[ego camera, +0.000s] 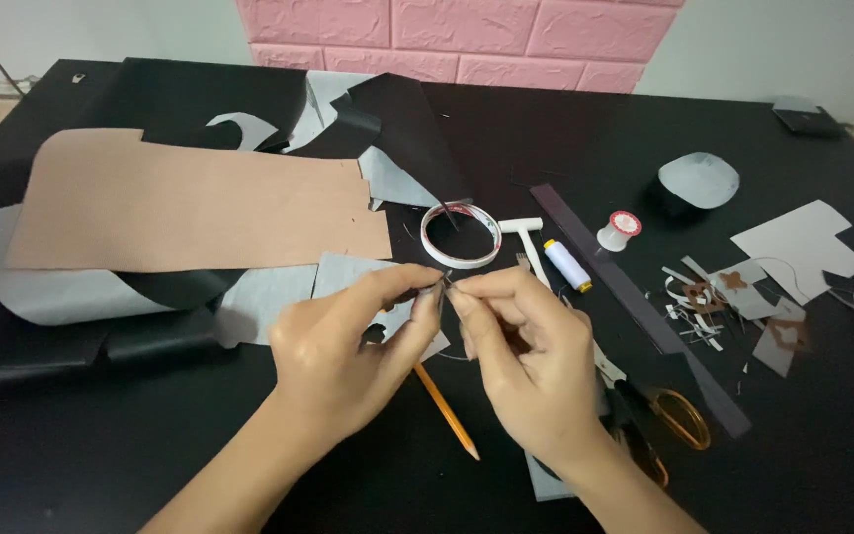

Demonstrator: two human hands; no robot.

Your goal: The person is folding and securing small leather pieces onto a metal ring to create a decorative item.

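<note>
My left hand and my right hand meet above the black table, fingertips pinched together on something tiny and thin, seemingly a needle and a fine thread; it is too small to tell for sure. A dark thread loop hangs below the fingers. Under my hands lie a yellow pencil and a grey paper piece. Just beyond the fingertips sits a roll of white tape.
A tan sheet lies over black and grey sheets at the left. A white T-shaped tool, white thread spool, small red-rimmed spool, dark strip, orange-handled scissors and paper scraps lie at the right.
</note>
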